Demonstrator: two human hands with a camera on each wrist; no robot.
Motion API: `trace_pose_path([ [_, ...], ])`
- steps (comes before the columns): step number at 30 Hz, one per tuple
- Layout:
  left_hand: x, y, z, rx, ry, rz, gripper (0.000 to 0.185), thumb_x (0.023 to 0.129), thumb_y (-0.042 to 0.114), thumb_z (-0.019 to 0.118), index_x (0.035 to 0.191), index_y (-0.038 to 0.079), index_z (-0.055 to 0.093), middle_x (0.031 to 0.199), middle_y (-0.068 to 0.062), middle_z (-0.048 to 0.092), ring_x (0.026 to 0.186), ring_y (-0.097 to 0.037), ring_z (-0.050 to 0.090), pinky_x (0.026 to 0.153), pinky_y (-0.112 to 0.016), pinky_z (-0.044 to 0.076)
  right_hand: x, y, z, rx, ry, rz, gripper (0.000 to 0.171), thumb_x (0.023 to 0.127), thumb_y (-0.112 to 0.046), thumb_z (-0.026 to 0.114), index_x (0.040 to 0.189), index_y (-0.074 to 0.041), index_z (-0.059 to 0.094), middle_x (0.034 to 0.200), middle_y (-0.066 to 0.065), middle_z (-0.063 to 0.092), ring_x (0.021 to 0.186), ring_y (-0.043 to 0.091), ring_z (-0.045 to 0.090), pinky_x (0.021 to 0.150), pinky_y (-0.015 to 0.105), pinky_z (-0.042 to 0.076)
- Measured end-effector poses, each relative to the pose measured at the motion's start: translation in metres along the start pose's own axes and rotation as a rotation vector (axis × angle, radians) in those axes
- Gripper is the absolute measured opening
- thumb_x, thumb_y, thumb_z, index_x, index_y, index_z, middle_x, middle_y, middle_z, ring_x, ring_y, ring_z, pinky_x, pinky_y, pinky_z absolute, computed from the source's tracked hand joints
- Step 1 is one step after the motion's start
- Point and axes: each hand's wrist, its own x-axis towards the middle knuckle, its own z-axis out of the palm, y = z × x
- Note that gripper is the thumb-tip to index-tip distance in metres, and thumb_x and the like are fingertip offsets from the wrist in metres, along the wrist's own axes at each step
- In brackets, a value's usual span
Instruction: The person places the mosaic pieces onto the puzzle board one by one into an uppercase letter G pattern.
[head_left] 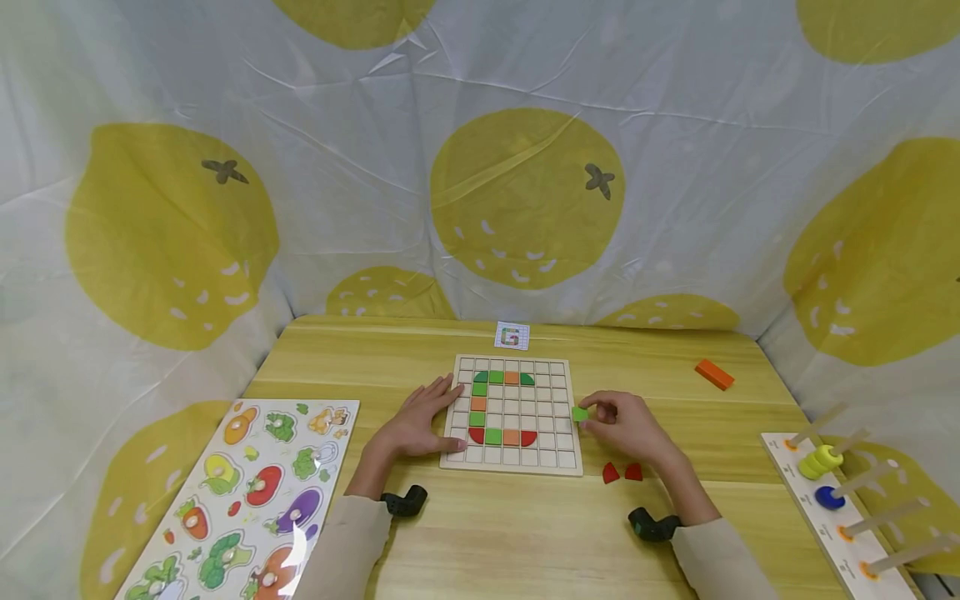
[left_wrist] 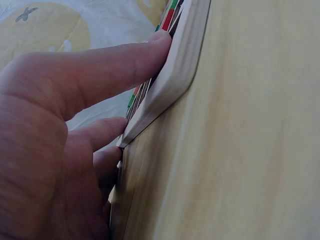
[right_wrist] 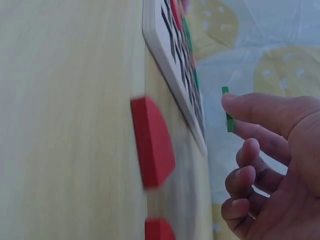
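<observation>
Two hands (head_left: pixel 416 425) (head_left: pixel 626 425), two loose red pieces (head_left: pixel 611 473) (head_left: pixel 633 472), one grid board (head_left: pixel 558 462), one orange block (head_left: pixel 713 374).

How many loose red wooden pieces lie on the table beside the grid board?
2: both red quarter-round wooden pieces lie side by side off the grid board's lower right corner, near the right hand.

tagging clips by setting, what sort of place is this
Probably a staged tabletop play corner: a wooden table with a grid puzzle board, a vegetable peg puzzle, and a lemon-print sheet as backdrop.

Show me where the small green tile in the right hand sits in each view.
Head: green tile pinched in the right hand, at the grid board's right edge.
Left wrist: not in view.
Right wrist: seen edge-on at the fingertips.
Shared landmark: the grid board.
</observation>
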Motion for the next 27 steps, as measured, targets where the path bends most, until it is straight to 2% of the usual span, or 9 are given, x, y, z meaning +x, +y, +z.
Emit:
trace_pose_path([
  [11,0.0,-0.001,0.0,-0.004,0.003,-0.007,0.103,0.081,0.055,0.08,0.164,0.018,0.031,0.174,-0.007,0.015,0.162,-0.03,0.01,0.132,-0.053,0.008,0.018,-0.025,0.025,0.016,-0.066,-0.021,0.02,0.089,-0.014,0.081,0.107,-0.012,0.076,0.076,0.0,0.052,0.068,0.014,0.046,0.06,0.024,0.037],
  [20,0.0,-0.001,0.0,0.001,0.004,-0.008,0.103,0.081,0.056,0.08,0.164,0.019,0.031,0.174,-0.006,0.015,0.162,-0.029,0.01,0.132,-0.052,0.008,0.026,-0.035,0.047,0.006,-0.112,-0.031,0.019,0.089,-0.016,0.081,0.106,-0.012,0.075,0.078,0.0,0.055,0.07,0.013,0.05,0.063,0.024,0.041],
  [27,0.0,-0.001,0.0,0.005,-0.004,-0.004,0.102,0.082,0.056,0.079,0.164,0.019,0.031,0.174,-0.006,0.014,0.162,-0.029,0.009,0.132,-0.052,0.007,0.03,-0.038,0.054,0.003,-0.108,-0.003,0.018,0.088,-0.014,0.081,0.105,-0.012,0.075,0.078,0.0,0.056,0.07,0.014,0.05,0.061,0.024,0.04],
])
